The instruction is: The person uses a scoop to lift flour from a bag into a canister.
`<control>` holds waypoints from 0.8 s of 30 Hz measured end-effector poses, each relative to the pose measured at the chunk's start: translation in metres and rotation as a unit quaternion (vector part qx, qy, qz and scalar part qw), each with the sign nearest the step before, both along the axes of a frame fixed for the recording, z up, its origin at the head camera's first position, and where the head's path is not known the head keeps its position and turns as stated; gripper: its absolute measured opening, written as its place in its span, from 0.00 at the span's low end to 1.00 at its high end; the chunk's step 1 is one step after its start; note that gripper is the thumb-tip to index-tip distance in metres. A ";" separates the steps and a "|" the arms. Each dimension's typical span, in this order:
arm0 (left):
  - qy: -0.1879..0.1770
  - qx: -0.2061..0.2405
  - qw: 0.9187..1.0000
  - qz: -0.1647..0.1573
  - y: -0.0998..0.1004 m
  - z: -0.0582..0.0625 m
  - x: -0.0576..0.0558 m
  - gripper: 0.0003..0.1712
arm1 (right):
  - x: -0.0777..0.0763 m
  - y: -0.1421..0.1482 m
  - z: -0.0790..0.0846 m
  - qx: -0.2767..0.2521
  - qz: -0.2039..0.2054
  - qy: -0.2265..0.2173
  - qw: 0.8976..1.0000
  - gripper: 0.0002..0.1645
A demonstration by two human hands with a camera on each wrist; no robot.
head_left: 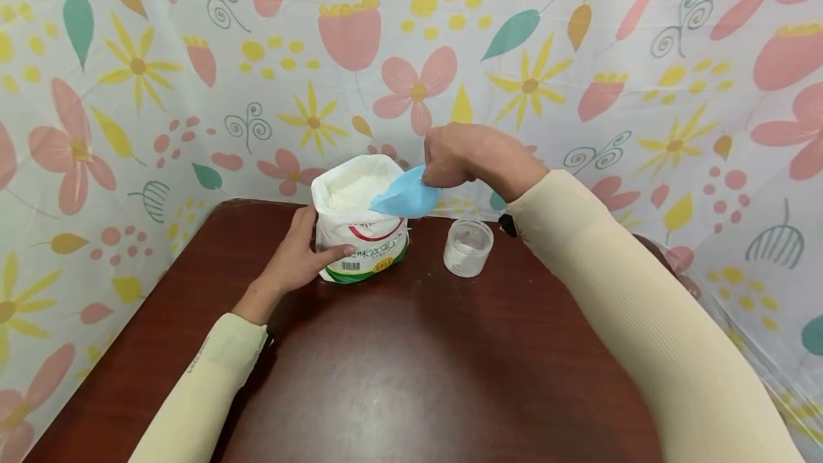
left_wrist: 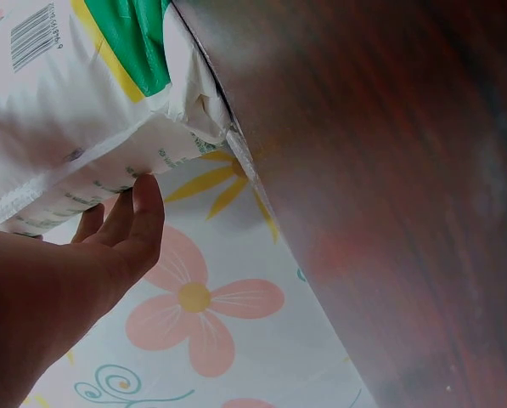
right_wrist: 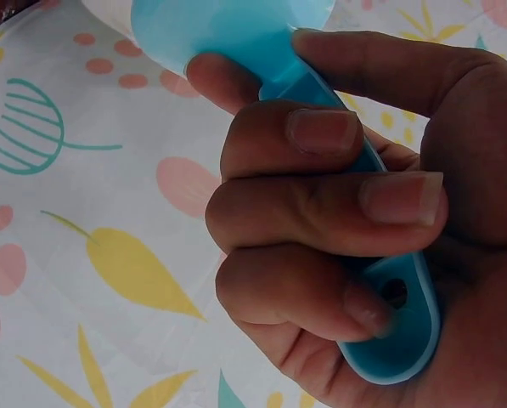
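A white bag with green and yellow trim and a barcode stands upright with its top open, and white powder shows inside. My left hand grips the bag's left side, thumb across the front; in the left wrist view the fingers press its side panel. With my right hand I hold a light blue scoop, tilted at the bag's right rim. In the right wrist view my fingers curl round the scoop's handle. The scoop's contents are hidden.
A clear, open jar stands on the brown table, right of the bag, below the right hand. Behind the table's back edge hangs a floral-patterned curtain.
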State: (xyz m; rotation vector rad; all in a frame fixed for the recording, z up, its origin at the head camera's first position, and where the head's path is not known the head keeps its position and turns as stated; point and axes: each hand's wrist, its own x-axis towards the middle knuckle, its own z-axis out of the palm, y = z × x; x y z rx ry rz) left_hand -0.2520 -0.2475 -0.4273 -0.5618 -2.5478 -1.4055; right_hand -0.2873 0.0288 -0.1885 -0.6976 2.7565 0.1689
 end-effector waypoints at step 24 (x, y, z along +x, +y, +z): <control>0.003 0.000 1.000 0.002 0.000 0.000 -0.003 0.58 | -0.003 -0.007 -0.006 -0.004 0.006 0.010 1.000 0.20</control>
